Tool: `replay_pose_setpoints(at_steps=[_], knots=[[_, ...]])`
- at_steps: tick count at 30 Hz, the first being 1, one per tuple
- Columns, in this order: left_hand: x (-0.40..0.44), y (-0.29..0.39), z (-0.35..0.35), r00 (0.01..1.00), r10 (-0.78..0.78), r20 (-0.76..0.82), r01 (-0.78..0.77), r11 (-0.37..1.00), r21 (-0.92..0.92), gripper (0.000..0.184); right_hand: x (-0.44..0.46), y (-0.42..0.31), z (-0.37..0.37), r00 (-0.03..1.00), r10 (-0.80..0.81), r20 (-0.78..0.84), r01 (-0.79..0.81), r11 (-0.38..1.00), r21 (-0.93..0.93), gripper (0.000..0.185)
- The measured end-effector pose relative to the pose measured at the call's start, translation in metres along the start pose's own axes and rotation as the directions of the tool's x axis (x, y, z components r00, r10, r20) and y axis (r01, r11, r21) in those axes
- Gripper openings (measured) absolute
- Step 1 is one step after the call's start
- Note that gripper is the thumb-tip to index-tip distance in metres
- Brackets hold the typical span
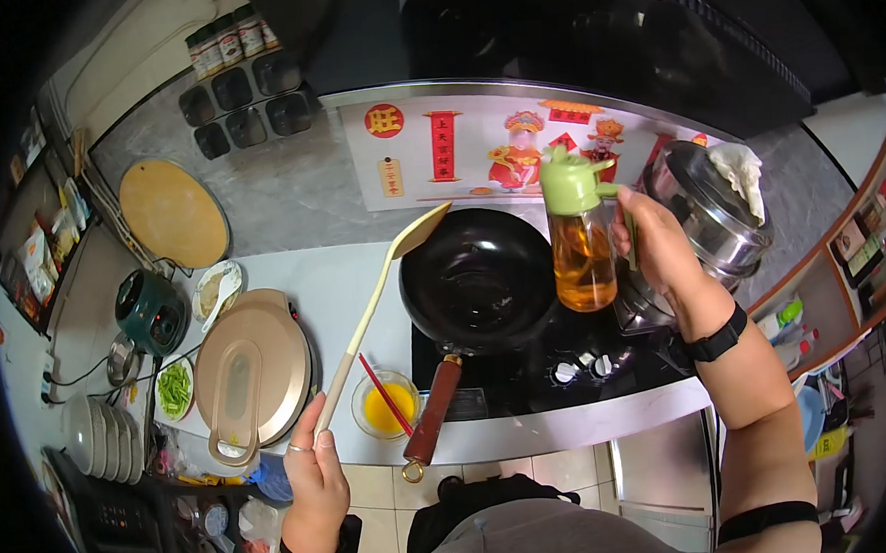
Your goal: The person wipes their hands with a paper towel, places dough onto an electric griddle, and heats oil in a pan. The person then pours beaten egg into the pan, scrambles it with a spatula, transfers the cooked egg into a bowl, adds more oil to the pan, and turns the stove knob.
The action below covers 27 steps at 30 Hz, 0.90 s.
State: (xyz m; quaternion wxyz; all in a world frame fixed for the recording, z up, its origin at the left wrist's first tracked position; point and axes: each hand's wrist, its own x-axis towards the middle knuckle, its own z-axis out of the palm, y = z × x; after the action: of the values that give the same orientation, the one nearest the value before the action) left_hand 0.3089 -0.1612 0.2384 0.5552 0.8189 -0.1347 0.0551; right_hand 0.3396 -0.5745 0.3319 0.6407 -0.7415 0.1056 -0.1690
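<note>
My left hand [316,473] is closed around the pale handle of a spatula [369,305], whose flat blade tilts up beside the wok's left rim. In my right hand [657,240] is an oil bottle [582,244] with a green lid and amber liquid, gripped by its handle and held upright near the wok's right side. The black wok [478,275] sits on the stove, its inside dark and shiny, with its wooden handle [435,412] pointing towards me. Left of that handle, a glass bowl [358,411] contains yellow beaten egg [390,407] and red chopsticks [385,395].
A round beige electric pan [257,356] stands left on the counter, near a plate of chopped greens [175,391] and a dish with a white spoon [225,288]. A steel pot [705,203] is at the back right. The range hood [551,41] hangs overhead.
</note>
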Motion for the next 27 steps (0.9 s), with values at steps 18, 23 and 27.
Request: replay_pose_setpoints(at_steps=[18, 23, 27], knots=[[0.001, 0.027, 0.026, 0.946, 0.277, 0.167, -0.317, 0.897, 0.308, 0.035, -0.203, 0.186, -0.121, 0.837, 0.104, -0.537, 0.006, 0.98, 0.199, 0.023], [0.003, 0.034, 0.05, 0.933, 0.321, 0.163, -0.353, 0.907, 0.232, 0.036, -0.233, 0.245, -0.189, 0.516, 0.08, -0.853, 0.048, 0.991, 0.123, 0.028], [-0.001, 0.055, 0.069, 0.924, 0.35, 0.152, -0.379, 0.89, 0.254, 0.036, -0.233, 0.278, -0.265, 0.36, 0.077, -0.93, -0.068, 0.996, 0.056, 0.032]])
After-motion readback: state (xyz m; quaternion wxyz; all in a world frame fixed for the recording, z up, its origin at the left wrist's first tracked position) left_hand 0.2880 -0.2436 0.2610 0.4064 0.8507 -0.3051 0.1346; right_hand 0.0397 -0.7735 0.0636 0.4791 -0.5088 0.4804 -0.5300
